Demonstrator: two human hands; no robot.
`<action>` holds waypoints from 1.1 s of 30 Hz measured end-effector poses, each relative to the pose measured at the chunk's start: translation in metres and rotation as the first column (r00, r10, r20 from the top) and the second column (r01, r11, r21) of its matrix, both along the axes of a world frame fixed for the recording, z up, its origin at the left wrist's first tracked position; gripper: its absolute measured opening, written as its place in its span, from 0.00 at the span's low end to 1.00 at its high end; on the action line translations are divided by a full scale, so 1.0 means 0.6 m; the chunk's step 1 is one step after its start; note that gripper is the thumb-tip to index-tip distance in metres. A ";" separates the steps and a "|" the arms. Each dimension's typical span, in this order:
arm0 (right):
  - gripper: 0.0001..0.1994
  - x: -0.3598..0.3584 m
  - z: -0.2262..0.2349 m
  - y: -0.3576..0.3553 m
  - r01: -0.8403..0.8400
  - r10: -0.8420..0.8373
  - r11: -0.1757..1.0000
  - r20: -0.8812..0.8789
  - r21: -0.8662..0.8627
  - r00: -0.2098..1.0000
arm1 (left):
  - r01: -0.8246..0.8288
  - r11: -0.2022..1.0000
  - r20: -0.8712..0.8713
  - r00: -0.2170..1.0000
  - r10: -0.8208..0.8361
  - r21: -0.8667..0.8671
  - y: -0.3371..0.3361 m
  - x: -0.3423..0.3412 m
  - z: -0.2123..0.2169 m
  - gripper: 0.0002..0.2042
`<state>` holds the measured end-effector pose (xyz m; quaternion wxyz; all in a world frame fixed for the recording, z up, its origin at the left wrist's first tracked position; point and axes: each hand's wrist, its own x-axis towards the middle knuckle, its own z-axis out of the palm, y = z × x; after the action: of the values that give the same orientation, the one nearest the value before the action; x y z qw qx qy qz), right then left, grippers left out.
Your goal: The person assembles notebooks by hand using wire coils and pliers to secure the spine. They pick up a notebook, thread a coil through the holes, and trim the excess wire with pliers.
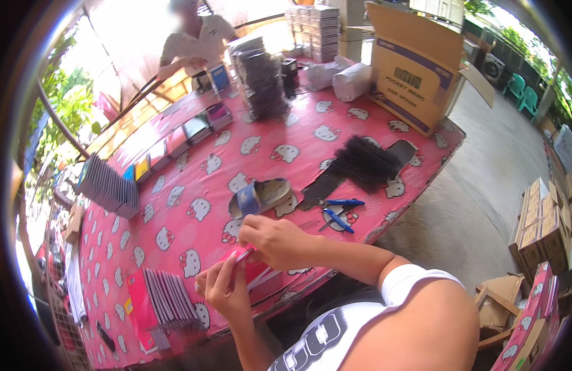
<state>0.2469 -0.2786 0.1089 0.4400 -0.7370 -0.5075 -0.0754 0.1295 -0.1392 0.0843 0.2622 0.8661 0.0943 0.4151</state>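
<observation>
Left hand (223,285): low at the near edge of the bench (174,235), fingers (213,277) pressed together in a pinch on the lower end of a small pink notebook (245,260).

Right hand (275,240): just above and to the right of the left, fingers curled over and pinching the upper end of the same notebook. The notebook sits between the 2 hands, above the near edge of the bench; whether it touches the cloth cannot be told.

Bench cover: pink cloth printed with white cartoon cat faces.

Near left corner: row of thin notebooks (168,300) standing on edge, pink covers beside it.

Left edge: fanned row of dark notebooks (109,185); further along, a line of coloured notebooks (174,141) lying flat.

Centre: blue and tan sandal (261,196), just beyond the right hand.

Right of the sandal: blue-handled pliers (336,210), near the bench edge.

Beyond the pliers: heap of black spiral bindings (363,162) on dark strips.

Far side: tall wrapped stack of dark notebooks (261,80); white wrapped bundles (351,80); open cardboard box (412,68) at the far right corner.

Far end: another person (196,40) in a light shirt, at the bench.

Floor, right: stacked cardboard cartons (542,229).
</observation>
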 end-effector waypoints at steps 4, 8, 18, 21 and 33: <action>0.13 0.004 -0.014 0.005 -0.035 0.038 0.994 -0.030 0.099 0.999 | -0.013 1.000 0.008 1.000 0.013 0.001 -0.003 0.000 0.002 0.13; 0.14 0.023 -0.002 -0.008 -0.139 0.144 0.989 -0.140 0.045 0.980 | -0.053 0.990 0.027 0.998 0.050 0.127 -0.004 0.004 0.005 0.16; 0.09 0.021 0.012 -0.018 -0.103 0.084 0.986 -0.139 -0.133 0.987 | -0.069 0.997 -0.063 0.995 0.071 0.037 -0.002 -0.001 0.005 0.14; 0.12 0.018 0.019 -0.019 -0.049 0.049 0.999 -0.014 -0.008 0.999 | -0.066 0.997 -0.064 0.996 0.068 0.035 -0.004 0.000 0.006 0.13; 0.14 0.007 0.014 -0.007 -0.092 0.090 0.994 -0.031 -0.051 0.995 | -0.077 0.997 -0.082 0.993 0.079 0.032 -0.006 -0.001 0.007 0.13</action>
<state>0.2513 -0.2828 0.1174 0.4308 -0.7254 -0.5360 -0.0313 0.1286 -0.1429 0.0885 0.2290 0.8819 0.1329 0.3900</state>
